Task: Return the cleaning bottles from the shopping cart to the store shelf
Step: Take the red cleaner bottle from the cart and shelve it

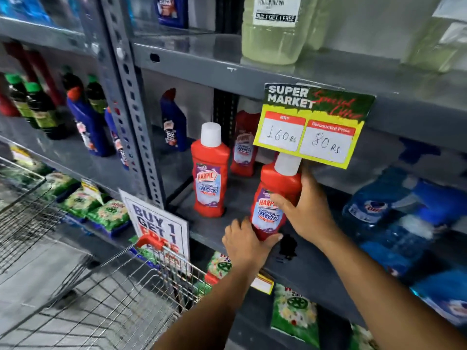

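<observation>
A red bathroom-cleaner bottle (271, 198) with a white cap is held in both my hands, tilted slightly, its base at the front of the grey metal shelf (316, 271). My left hand (246, 245) cups its bottom. My right hand (307, 210) wraps its right side near the shoulder. A second identical red bottle (210, 173) stands upright to the left on the same shelf, and a third red bottle (243, 145) stands behind. The wire shopping cart (121, 294) sits at lower left; I see no bottles inside its visible part.
A yellow price card (313, 127) hangs from the shelf above, just over the held bottle's cap. Blue toilet-cleaner bottles (174, 122) stand deeper left, blue refill pouches (394, 213) lie right. A "Buy 1 Get 1" sign (156, 223) stands by the cart's red handle.
</observation>
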Available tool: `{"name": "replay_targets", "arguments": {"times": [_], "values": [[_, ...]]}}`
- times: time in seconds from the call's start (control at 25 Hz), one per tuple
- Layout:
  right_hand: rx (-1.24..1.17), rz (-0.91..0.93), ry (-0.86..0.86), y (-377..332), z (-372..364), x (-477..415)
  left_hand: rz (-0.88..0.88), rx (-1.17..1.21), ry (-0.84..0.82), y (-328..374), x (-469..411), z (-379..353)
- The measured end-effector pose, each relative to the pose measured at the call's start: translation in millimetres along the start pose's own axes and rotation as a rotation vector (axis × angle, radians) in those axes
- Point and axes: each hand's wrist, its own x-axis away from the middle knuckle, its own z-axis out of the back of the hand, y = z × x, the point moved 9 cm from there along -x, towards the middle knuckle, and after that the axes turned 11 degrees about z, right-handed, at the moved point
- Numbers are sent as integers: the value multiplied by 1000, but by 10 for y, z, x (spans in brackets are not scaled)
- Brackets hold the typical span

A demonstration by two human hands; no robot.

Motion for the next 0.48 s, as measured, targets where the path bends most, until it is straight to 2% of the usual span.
{"name": "replay_targets", "arguments": {"times": [0.12, 0.2, 0.28, 0.48], "values": [[-179, -203, 26, 504, -269, 511, -69, 116, -101, -23, -71, -2], [-155, -329, -29, 792, -543, 865, -182, 200, -212, -15, -104, -5], [-55, -363, -98, 928, -743, 1043, -253, 202, -273, -33, -131, 19], [-19, -410, -116, 890, -842, 1055, -303, 227, -297, -22, -122, 42]]}}
